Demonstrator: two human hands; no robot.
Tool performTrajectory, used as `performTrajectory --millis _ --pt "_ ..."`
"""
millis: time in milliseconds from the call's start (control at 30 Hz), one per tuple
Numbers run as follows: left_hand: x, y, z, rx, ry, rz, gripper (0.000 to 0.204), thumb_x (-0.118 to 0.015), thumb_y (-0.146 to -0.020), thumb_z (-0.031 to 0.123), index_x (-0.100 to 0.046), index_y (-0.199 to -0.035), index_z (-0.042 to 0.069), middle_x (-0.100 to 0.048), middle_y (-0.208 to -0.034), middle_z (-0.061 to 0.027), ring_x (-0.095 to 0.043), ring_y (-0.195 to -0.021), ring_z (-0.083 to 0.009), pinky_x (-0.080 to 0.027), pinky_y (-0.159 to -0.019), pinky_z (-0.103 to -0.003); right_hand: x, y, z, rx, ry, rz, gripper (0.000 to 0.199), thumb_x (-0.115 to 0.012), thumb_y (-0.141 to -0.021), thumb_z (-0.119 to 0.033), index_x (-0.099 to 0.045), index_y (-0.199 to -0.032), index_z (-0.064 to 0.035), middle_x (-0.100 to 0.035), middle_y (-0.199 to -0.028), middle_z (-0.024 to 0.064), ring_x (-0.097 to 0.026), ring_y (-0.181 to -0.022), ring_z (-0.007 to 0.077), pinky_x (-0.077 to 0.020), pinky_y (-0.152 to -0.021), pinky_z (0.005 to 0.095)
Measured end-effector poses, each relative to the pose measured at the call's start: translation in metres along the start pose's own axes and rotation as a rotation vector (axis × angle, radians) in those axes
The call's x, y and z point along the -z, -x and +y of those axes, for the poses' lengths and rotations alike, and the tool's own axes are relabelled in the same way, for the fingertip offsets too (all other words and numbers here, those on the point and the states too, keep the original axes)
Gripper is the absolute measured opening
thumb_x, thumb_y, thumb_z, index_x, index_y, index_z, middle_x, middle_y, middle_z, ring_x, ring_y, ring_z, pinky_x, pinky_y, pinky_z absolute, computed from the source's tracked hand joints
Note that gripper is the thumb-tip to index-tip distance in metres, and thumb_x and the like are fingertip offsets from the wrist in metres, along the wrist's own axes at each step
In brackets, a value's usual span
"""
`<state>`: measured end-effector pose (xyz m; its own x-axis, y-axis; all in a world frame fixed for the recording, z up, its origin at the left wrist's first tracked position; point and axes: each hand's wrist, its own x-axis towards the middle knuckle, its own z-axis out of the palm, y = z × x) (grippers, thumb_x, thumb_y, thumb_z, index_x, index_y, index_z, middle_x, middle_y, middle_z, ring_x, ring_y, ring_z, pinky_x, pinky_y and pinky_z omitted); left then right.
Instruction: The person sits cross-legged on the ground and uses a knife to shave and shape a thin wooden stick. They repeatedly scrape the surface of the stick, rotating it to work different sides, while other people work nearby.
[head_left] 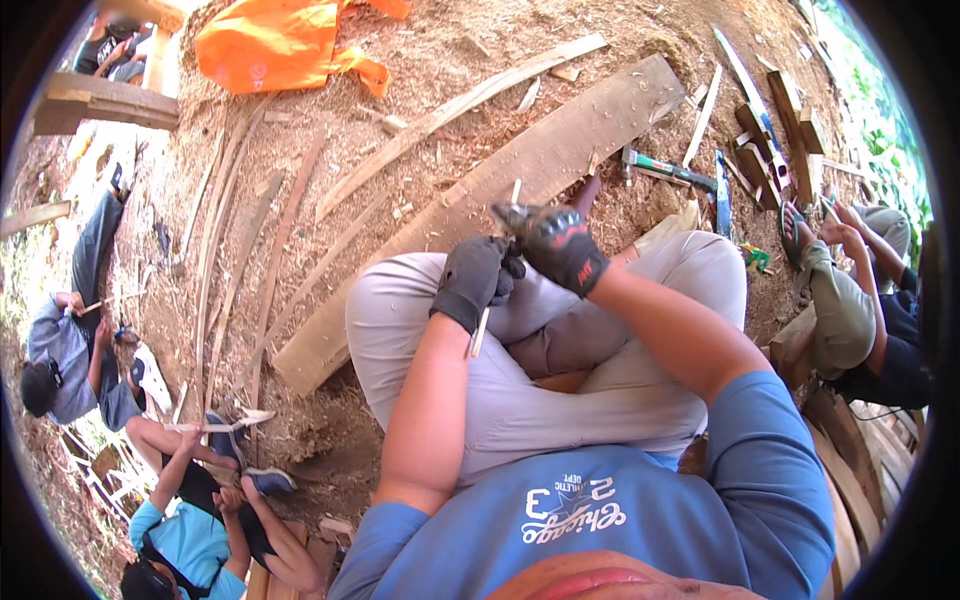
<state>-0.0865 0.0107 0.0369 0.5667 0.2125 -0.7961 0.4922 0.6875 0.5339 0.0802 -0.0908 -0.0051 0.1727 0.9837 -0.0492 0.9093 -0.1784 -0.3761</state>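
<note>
My left hand (474, 282), in a dark work glove, is closed round a thin pale wooden stick (481, 335) above my lap. The stick's lower end shows below the fist, and its upper end rises beyond both hands. My right hand (556, 246), also gloved, is closed just beside the left one, close to the stick. A dark tip juts from its left side, and a reddish-brown piece (586, 194) shows past its far side. What this hand grips is mostly hidden by the fingers.
A long, broad plank (560, 140) lies beyond my knees among shavings and strips (460, 105). Right of it are a green-handled hammer (665, 170), a handsaw (750, 90) and wood blocks (790, 120). An orange bag (265, 45) lies far left. Other people sit at left and right.
</note>
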Motion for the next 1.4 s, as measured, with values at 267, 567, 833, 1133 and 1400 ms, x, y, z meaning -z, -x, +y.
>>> performTrajectory --millis 267,567,833,1133,1400 --pt "-0.011 0.018 0.014 0.029 0.244 -0.011 0.028 -0.050 -0.109 0.021 -0.064 -0.120 -0.001 -0.065 -0.078 -0.0081 -0.041 -0.042 -0.0067 -0.027 -0.037 -0.026 -0.022 -0.017 0.036 -0.122 0.079 0.068 0.032 -0.056 -0.097 -0.027 -0.075 -0.123 -0.0252 -0.079 -0.096 0.0055 -0.076 -0.085 0.0282 -0.0366 -0.089 0.0816" --pt "-0.017 0.034 0.019 0.036 0.225 0.036 0.024 -0.055 -0.107 0.019 -0.067 -0.112 -0.002 -0.062 -0.076 -0.0061 -0.040 -0.043 -0.0059 -0.026 -0.038 -0.025 -0.003 0.001 0.007 0.038 -0.072 0.115 0.041 -0.052 -0.100 -0.024 -0.064 -0.140 -0.0233 -0.078 -0.110 0.0095 -0.076 -0.087 0.0293 -0.0565 -0.087 0.0531" --pt "-0.011 0.032 0.018 0.037 0.233 0.026 0.023 -0.053 -0.107 0.018 -0.066 -0.114 0.000 -0.064 -0.080 -0.0056 -0.042 -0.046 -0.0055 -0.029 -0.039 -0.023 0.009 -0.011 0.007 -0.040 0.064 0.011 0.045 -0.054 -0.102 -0.026 -0.062 -0.145 -0.0182 -0.076 -0.117 0.0158 -0.076 -0.090 0.0303 -0.0598 -0.077 0.0449" --pt "-0.006 0.028 0.012 0.051 0.261 0.006 0.023 -0.053 -0.107 0.019 -0.066 -0.115 0.001 -0.064 -0.081 -0.0043 -0.041 -0.044 -0.0052 -0.029 -0.038 -0.023 0.008 -0.014 0.004 -0.115 0.028 -0.036 0.042 -0.052 -0.101 -0.019 -0.064 -0.141 -0.0206 -0.076 -0.113 0.0168 -0.076 -0.098 0.0305 -0.0546 -0.092 0.0568" --pt "-0.011 0.024 0.013 0.042 0.283 0.005 0.022 -0.054 -0.105 0.020 -0.067 -0.110 0.003 -0.063 -0.077 -0.0038 -0.042 -0.045 -0.0056 -0.028 -0.038 -0.024 0.000 -0.014 0.026 -0.151 0.120 -0.067 0.043 -0.051 -0.100 -0.017 -0.065 -0.141 -0.0124 -0.077 -0.092 0.0135 -0.076 -0.082 0.0311 -0.0574 -0.081 0.0503"
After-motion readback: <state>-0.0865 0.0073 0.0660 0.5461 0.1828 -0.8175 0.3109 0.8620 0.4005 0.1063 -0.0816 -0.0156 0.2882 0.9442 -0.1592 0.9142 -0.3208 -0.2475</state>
